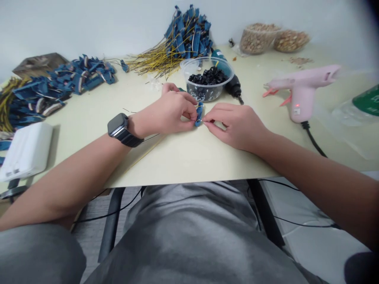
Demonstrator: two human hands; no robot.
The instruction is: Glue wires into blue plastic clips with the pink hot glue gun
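The left hand (174,110) has its grip pinched on a small blue piece (199,112), which is between both hands, just in front of a clear tub (230,77) of black parts (209,76) on the table (183,161). The right hand (241,122) has its fingertips just beside the piece's near end; whether that grip grasps anything, one cannot tell.

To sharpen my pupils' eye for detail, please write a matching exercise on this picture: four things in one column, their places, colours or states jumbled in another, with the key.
Things
1. Glue gun
2. Round tub
3. Small blue part
4. Dark watch

Descriptions
A. holding black pieces
B. worn on an arm
C. between left hand and right hand
D. pink

Pairs: 1-D, 2-A, 3-C, 4-B
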